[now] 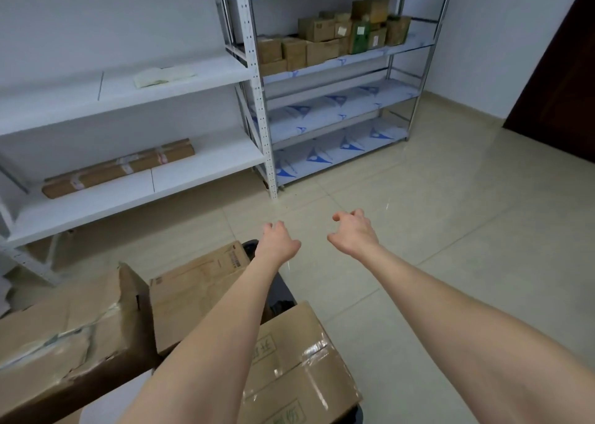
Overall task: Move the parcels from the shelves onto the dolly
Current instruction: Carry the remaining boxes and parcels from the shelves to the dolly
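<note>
Both arms reach forward over the floor. My left hand [277,241] and my right hand [352,234] hang with loosely curled fingers and hold nothing. Below them a black dolly [282,287] carries three brown cardboard parcels: a crumpled one [64,349] at the left, a flat one [196,290] in the middle and a taped one [296,369] nearest me. A long flat brown parcel [119,167] lies on the lower white shelf [199,174] at the left. Several small brown boxes [331,37] crowd a shelf of the metal rack [325,111] further back.
A pale flat packet [162,76] lies on the upper white shelf. The rack's lower shelves show blue-printed film. Beige tiled floor [450,230] stretches to the right. A dark door [560,85] stands at the right edge.
</note>
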Action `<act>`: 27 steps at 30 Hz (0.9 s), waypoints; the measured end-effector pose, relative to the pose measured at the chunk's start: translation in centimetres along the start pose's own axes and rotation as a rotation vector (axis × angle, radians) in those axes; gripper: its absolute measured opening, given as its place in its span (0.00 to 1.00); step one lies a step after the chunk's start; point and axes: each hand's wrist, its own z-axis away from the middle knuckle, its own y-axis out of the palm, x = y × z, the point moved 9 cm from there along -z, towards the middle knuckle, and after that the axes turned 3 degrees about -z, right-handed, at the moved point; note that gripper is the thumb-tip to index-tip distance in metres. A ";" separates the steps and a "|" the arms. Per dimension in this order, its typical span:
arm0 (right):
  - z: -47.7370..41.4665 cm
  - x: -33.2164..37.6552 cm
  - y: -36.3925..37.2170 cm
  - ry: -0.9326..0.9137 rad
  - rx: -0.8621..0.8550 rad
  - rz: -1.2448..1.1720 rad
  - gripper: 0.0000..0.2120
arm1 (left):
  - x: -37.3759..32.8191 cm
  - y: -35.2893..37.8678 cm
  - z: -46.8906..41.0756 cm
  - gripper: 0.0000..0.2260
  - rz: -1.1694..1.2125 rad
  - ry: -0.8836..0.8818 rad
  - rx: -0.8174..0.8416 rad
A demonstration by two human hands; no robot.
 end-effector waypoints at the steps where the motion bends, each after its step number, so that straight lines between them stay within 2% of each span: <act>1: -1.2 -0.2 -0.7 -0.003 -0.004 0.001 0.25 | -1.1 -0.4 -0.9 0.27 -0.004 0.010 -0.005; 7: -9.6 -1.2 -5.8 -0.059 -0.040 -0.011 0.24 | -7.9 -2.9 -7.0 0.26 -0.017 0.032 -0.093; 19: -30.0 -6.3 -17.5 -0.293 0.053 0.028 0.25 | -25.6 -2.9 -20.7 0.27 0.032 -0.131 -0.191; 27: -40.8 -6.9 -24.9 -0.374 0.047 0.004 0.25 | -35.2 -6.0 -29.3 0.25 0.002 -0.135 -0.275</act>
